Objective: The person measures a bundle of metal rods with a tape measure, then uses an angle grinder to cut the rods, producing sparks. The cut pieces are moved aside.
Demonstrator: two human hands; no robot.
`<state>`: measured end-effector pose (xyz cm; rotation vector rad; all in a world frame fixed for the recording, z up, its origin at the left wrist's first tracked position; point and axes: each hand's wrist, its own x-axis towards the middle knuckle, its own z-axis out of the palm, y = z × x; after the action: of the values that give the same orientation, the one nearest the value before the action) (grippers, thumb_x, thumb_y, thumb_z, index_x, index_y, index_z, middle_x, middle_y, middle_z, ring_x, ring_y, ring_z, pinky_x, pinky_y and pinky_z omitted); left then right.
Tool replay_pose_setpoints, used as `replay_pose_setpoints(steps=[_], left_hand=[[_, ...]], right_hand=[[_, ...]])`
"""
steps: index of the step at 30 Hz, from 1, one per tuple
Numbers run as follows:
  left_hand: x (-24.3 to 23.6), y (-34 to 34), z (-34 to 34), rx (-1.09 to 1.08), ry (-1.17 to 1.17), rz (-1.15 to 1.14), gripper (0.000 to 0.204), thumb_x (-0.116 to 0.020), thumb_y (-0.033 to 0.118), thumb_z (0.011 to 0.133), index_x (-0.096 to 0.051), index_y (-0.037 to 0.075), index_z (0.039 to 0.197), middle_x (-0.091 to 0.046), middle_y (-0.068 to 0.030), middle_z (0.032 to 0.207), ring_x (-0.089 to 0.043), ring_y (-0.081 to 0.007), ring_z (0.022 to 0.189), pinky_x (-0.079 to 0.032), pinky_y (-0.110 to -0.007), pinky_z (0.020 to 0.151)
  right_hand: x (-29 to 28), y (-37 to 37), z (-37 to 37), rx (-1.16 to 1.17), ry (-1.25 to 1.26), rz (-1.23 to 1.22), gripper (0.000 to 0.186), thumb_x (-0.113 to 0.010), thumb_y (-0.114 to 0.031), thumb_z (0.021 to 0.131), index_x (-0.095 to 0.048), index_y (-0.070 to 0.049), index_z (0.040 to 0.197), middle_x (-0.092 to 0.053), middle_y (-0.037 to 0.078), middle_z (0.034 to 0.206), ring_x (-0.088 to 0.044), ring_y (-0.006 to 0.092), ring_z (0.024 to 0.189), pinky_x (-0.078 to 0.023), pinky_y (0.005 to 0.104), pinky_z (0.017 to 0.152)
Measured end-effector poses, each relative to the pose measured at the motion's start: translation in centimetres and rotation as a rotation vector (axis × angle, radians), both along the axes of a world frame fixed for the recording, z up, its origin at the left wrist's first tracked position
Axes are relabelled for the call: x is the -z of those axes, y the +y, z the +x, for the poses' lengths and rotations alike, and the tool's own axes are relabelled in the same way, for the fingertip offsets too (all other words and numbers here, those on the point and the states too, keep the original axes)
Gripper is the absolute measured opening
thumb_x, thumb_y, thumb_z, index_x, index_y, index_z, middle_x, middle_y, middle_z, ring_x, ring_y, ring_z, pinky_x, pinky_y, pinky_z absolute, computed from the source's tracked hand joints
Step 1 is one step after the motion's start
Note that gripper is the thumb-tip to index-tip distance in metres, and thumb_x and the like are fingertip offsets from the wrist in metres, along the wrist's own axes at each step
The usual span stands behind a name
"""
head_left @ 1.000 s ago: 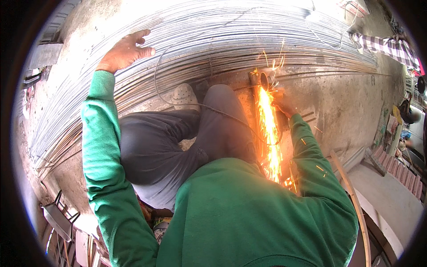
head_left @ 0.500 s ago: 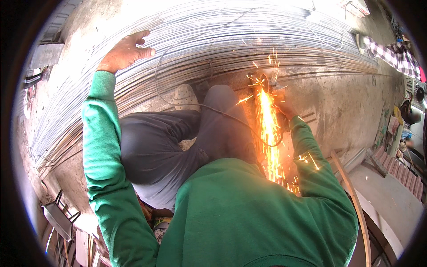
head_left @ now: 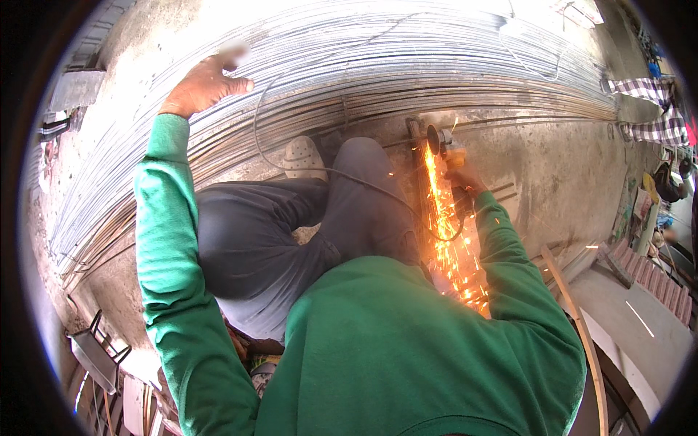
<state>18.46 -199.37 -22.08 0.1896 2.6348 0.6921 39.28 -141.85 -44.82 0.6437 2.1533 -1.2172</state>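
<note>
My right hand (head_left: 467,183) is closed around an angle grinder (head_left: 456,157), partly hidden by the tool and my sleeve. The grinder's disc (head_left: 434,139) stands on edge beside a dark metal bar (head_left: 416,145) on the floor. Orange sparks (head_left: 443,232) stream from the disc back toward my body. My left hand (head_left: 207,86) hangs over long thin steel rods (head_left: 320,80), thumb and fingers apart, with nothing in it; one fingertip is blurred. The grinder's cable (head_left: 356,182) loops across my right leg.
The rods fan across the concrete floor (head_left: 560,160) in front of me. My shoe (head_left: 304,156) rests near them. At the far right, another person's checkered clothing (head_left: 651,131) shows. A wooden strip (head_left: 574,320) lies right of my arm; a small stool (head_left: 98,356) stands lower left.
The spark stream has thinned and the disc shows more plainly, slightly lower. At the far right, the other person's checkered clothing has shifted. My left hand has barely moved.
</note>
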Motion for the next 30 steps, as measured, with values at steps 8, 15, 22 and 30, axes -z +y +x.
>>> replay_pose_setpoints(steps=[8, 15, 22, 30], left_hand=[[-0.3, -0.2, 0.0, 0.032, 0.017, 0.002, 0.088, -0.079, 0.052, 0.069, -0.048, 0.009, 0.139, -0.059, -0.0241, 0.125, -0.06, -0.0379, 0.112, -0.047, -0.042, 0.097], [-0.2, -0.4, 0.1, 0.04, 0.041, 0.003, 0.088, -0.078, 0.055, 0.069, -0.049, 0.01, 0.138, -0.059, -0.0232, 0.125, -0.061, -0.0371, 0.111, -0.047, -0.042, 0.096], [-0.1, -0.9, 0.1, 0.05, 0.043, -0.048, 0.088, -0.077, 0.053, 0.071, -0.045, 0.01, 0.141, -0.057, -0.0243, 0.127, -0.062, -0.0371, 0.107, -0.05, -0.043, 0.093], [-0.8, -0.4, 0.4, 0.036, 0.059, -0.039, 0.086, -0.078, 0.052, 0.071, -0.048, 0.009, 0.139, -0.058, -0.0235, 0.126, -0.061, -0.0364, 0.11, -0.048, -0.042, 0.095]], right_hand=[[2.3, 1.6, 0.6, -0.364, 0.164, 0.22, 0.028, -0.069, -0.02, 0.078, -0.064, -0.003, 0.099, -0.067, 0.006, 0.084, -0.062, 0.0155, 0.075, -0.05, 0.0321, 0.066], [2.6, 0.7, -0.1, -0.007, 0.088, 0.043, 0.027, -0.077, -0.016, 0.063, -0.066, 0.002, 0.08, -0.065, 0.005, 0.07, -0.06, 0.0146, 0.061, -0.048, 0.0324, 0.056], [2.2, 0.7, 0.3, 0.066, -0.003, -0.091, 0.028, -0.075, -0.015, 0.066, -0.066, 0.0, 0.087, -0.065, 0.005, 0.075, -0.061, 0.0151, 0.066, -0.048, 0.0313, 0.058], [1.1, -0.2, 0.1, 0.062, 0.12, -0.068, 0.033, -0.076, -0.013, 0.065, -0.064, 0.001, 0.093, -0.066, 0.006, 0.08, -0.062, 0.0162, 0.066, -0.049, 0.0317, 0.058]])
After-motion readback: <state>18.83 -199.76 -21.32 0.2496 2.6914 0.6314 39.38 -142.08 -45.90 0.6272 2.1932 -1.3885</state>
